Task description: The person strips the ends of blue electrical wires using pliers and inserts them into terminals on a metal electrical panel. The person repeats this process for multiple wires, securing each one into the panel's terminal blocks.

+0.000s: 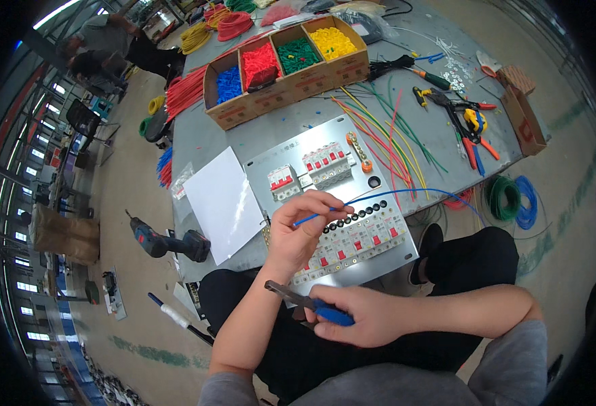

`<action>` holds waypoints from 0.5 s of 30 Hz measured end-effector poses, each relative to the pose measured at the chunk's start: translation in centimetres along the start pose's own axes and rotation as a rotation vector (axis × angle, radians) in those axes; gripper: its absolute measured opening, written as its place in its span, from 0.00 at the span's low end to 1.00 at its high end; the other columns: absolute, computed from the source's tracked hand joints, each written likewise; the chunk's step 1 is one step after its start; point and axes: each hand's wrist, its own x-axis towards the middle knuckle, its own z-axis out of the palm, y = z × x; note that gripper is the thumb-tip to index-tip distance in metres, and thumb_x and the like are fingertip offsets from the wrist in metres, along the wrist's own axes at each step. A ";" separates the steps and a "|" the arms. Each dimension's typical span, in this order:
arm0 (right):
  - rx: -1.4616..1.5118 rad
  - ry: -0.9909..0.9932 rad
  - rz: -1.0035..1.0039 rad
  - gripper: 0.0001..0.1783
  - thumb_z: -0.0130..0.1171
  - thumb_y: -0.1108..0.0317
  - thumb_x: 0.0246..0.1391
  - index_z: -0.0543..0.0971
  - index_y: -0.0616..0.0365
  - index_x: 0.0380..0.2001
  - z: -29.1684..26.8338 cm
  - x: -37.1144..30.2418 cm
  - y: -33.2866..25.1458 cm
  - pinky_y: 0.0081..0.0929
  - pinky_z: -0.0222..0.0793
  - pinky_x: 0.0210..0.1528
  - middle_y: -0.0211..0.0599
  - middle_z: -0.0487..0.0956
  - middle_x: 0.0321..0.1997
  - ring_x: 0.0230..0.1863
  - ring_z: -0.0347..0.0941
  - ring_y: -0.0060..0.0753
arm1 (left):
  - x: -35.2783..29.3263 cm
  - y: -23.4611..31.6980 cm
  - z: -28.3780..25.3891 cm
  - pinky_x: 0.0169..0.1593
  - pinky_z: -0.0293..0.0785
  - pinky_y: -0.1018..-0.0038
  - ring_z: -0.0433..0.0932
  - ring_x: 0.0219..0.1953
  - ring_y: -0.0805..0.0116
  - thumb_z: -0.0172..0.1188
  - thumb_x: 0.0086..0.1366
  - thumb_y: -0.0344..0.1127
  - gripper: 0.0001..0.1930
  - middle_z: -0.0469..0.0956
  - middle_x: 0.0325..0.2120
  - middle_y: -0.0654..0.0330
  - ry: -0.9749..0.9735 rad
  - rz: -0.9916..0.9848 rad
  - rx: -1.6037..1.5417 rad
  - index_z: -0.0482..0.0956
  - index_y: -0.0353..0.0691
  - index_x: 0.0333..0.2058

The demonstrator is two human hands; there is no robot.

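My left hand [298,233] pinches the end of a long blue wire [406,193] just above a metal mounting plate [264,157] that carries rows of white circuit breakers with red levers [325,164]. The wire runs right, off the table edge. Lower down, over my lap, my right hand [362,318] grips a blue-handled plier-type tool [311,306], its dark jaws pointing left under my left forearm.
A white sheet [223,203] lies left of the plate. A cardboard box [284,68] holds blue, red, green and yellow pieces. Loose coloured wires [386,132], pliers and cutters [464,118] lie to the right. A cordless drill [169,242] sits left. Another person bends over at top left.
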 end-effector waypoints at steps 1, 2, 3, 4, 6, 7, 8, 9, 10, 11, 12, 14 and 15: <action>-0.005 0.036 -0.060 0.14 0.61 0.63 0.69 0.72 0.56 0.51 -0.5 -0.1 -0.1 0.35 0.73 0.50 0.39 0.77 0.41 0.43 0.76 0.34 | 0.0 0.1 -0.1 0.63 0.83 0.56 0.83 0.57 0.42 0.67 0.72 0.33 0.08 0.79 0.50 0.48 0.001 0.009 -0.014 0.81 0.38 0.45; -0.011 0.072 -0.120 0.14 0.61 0.65 0.69 0.72 0.56 0.52 -1.1 -0.2 -0.2 0.35 0.73 0.51 0.38 0.77 0.43 0.44 0.76 0.33 | -0.1 0.2 -0.3 0.63 0.82 0.58 0.82 0.58 0.43 0.66 0.73 0.34 0.09 0.78 0.51 0.47 -0.007 0.027 -0.015 0.79 0.37 0.46; -0.021 0.115 -0.180 0.14 0.61 0.66 0.68 0.72 0.55 0.53 -2.0 -0.5 -0.4 0.34 0.73 0.52 0.37 0.77 0.44 0.45 0.76 0.32 | 0.0 0.3 -0.7 0.63 0.82 0.59 0.82 0.57 0.44 0.65 0.73 0.33 0.08 0.77 0.51 0.47 -0.006 0.044 -0.030 0.77 0.38 0.46; 0.034 0.159 -0.141 0.15 0.61 0.68 0.67 0.73 0.55 0.54 -3.0 -1.1 -1.4 0.31 0.72 0.53 0.34 0.75 0.46 0.47 0.74 0.27 | 0.0 0.7 -1.0 0.63 0.82 0.59 0.82 0.57 0.44 0.65 0.73 0.33 0.09 0.77 0.51 0.47 0.005 0.061 -0.050 0.77 0.38 0.46; 0.084 0.367 -0.229 0.14 0.63 0.67 0.67 0.75 0.56 0.52 -4.9 -2.0 -2.7 0.24 0.71 0.50 0.28 0.73 0.42 0.43 0.71 0.19 | 0.0 1.9 -1.5 0.64 0.80 0.60 0.83 0.54 0.46 0.66 0.71 0.32 0.10 0.76 0.49 0.49 0.032 0.073 -0.076 0.75 0.38 0.44; 0.134 0.502 -0.220 0.14 0.64 0.66 0.66 0.76 0.56 0.51 -5.9 -2.3 -3.4 0.22 0.71 0.48 0.25 0.73 0.39 0.41 0.71 0.17 | -0.1 2.8 -1.7 0.64 0.80 0.60 0.83 0.54 0.46 0.67 0.71 0.32 0.10 0.76 0.49 0.49 0.039 0.099 -0.044 0.75 0.38 0.44; 0.062 0.588 -0.174 0.13 0.64 0.65 0.66 0.77 0.56 0.51 -7.9 -2.9 -4.3 0.21 0.70 0.48 0.23 0.73 0.37 0.40 0.71 0.16 | -0.3 3.3 -1.9 0.64 0.80 0.59 0.83 0.54 0.46 0.67 0.70 0.31 0.10 0.76 0.48 0.49 0.045 0.124 -0.018 0.74 0.38 0.43; 0.079 0.708 -0.116 0.13 0.63 0.64 0.67 0.77 0.55 0.50 -9.4 -3.2 -5.3 0.23 0.71 0.47 0.25 0.75 0.39 0.41 0.72 0.18 | -0.4 3.4 -2.2 0.64 0.80 0.59 0.83 0.54 0.46 0.67 0.70 0.31 0.10 0.76 0.48 0.49 0.050 0.146 0.004 0.74 0.38 0.42; -0.154 0.768 -0.150 0.14 0.62 0.61 0.67 0.77 0.55 0.49 -11.8 -3.5 -5.4 0.26 0.72 0.47 0.28 0.77 0.40 0.42 0.73 0.21 | -0.4 3.7 -2.4 0.64 0.80 0.59 0.83 0.54 0.47 0.68 0.68 0.30 0.11 0.76 0.48 0.50 0.072 0.152 0.012 0.73 0.39 0.42; -0.451 0.871 -0.086 0.15 0.62 0.59 0.66 0.77 0.57 0.48 -14.1 -3.8 -5.3 0.30 0.72 0.49 0.33 0.78 0.40 0.43 0.75 0.25 | -0.4 3.9 -2.4 0.64 0.80 0.59 0.83 0.53 0.47 0.68 0.68 0.29 0.10 0.76 0.48 0.50 0.085 0.155 0.017 0.73 0.39 0.42; -0.661 0.942 0.035 0.18 0.63 0.59 0.63 0.78 0.61 0.49 -16.7 -4.4 -5.1 0.34 0.74 0.50 0.42 0.81 0.40 0.43 0.79 0.36 | -0.3 4.0 -2.5 0.64 0.80 0.59 0.84 0.53 0.47 0.68 0.67 0.29 0.11 0.76 0.48 0.51 0.080 0.156 0.027 0.73 0.39 0.41; -0.998 1.006 0.351 0.25 0.65 0.58 0.56 0.80 0.64 0.52 -21.4 -5.1 -4.0 0.46 0.77 0.53 0.56 0.84 0.47 0.49 0.83 0.56 | -0.2 4.0 -2.6 0.64 0.79 0.58 0.84 0.52 0.48 0.68 0.66 0.30 0.11 0.76 0.47 0.51 0.081 0.152 0.047 0.73 0.40 0.41; -1.039 0.965 0.474 0.26 0.66 0.58 0.55 0.80 0.63 0.53 -24.2 -5.9 -2.4 0.45 0.77 0.54 0.55 0.84 0.49 0.51 0.82 0.54 | -0.1 4.0 -2.2 0.64 0.79 0.58 0.84 0.51 0.49 0.68 0.66 0.31 0.12 0.76 0.47 0.51 0.081 0.148 0.053 0.73 0.40 0.41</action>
